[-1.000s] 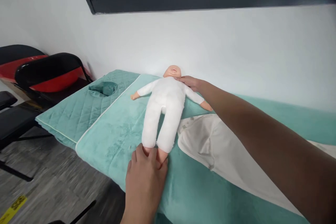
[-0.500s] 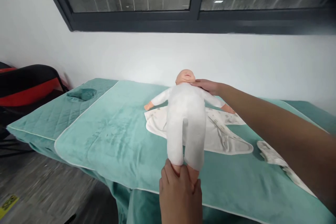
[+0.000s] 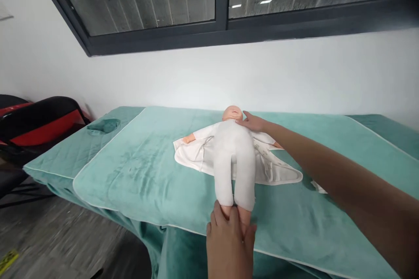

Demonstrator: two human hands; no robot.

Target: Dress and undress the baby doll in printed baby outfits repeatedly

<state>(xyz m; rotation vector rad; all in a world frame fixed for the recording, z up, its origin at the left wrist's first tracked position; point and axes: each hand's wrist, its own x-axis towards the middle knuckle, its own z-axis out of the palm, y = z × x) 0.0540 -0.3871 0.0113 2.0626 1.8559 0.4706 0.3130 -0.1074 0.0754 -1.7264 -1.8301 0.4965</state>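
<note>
A baby doll (image 3: 233,141) in a white cloth body lies face up over a spread white printed baby top (image 3: 278,170), its head toward the wall. My left hand (image 3: 229,231) is closed around both of the doll's ankles near the front edge of the bed. At the doll's neck and shoulder is my right hand (image 3: 255,122), with one digit on the upper chest and another beside the head; the rest of its fingers are hidden. The doll's arms stretch out to both sides over the top.
A green padded bed (image 3: 131,174) with white piping stands against the white wall, below a dark-framed window (image 3: 225,4). The bed's face hole (image 3: 104,125) is at the left. Folded white cloth (image 3: 319,186) shows partly behind my right forearm. Black and red chairs (image 3: 49,126) stand at far left.
The doll has come down onto the spread top, with both my hands still on it. The digits of my right hand are farther apart at the neck. The camera view has tilted.
</note>
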